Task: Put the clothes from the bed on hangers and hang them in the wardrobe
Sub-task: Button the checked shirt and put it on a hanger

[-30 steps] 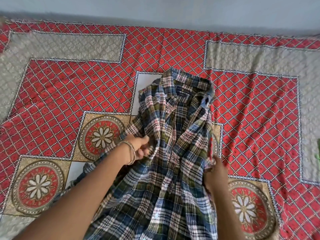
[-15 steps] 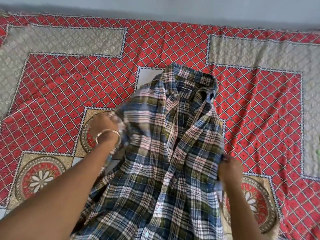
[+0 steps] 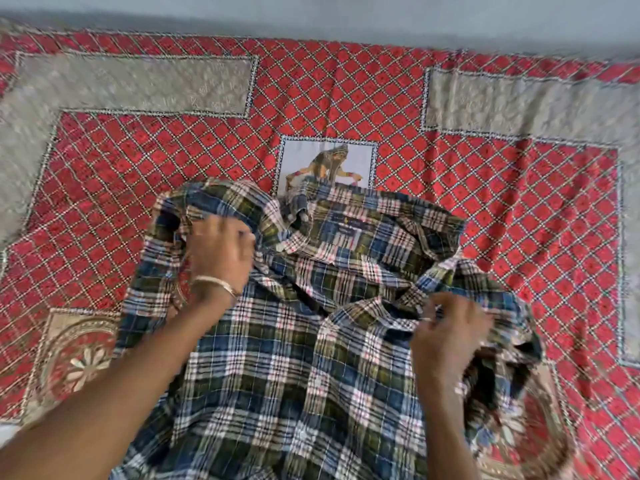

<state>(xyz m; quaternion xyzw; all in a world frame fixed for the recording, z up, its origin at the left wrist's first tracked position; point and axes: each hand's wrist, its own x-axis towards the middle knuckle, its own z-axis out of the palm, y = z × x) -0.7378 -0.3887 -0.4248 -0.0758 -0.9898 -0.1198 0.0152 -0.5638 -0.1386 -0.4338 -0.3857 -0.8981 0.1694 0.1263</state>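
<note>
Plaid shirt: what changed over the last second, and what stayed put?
The plaid shirt has been spread open wider, its left side drawn outward by the left hand, which moved up and left. The right hand shifted right, still pinching the other front edge. A picture panel on the bedspread is now uncovered. The bedspread stayed put.

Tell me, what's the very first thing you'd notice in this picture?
The big plaid shirt in the middle, spread open on the bed, with the left hand gripping its left side and the right hand pinching its right front edge. Under it lies a bright red diamond-patterned bedspread, with a small picture panel peeking out just beyond the collar.
</note>
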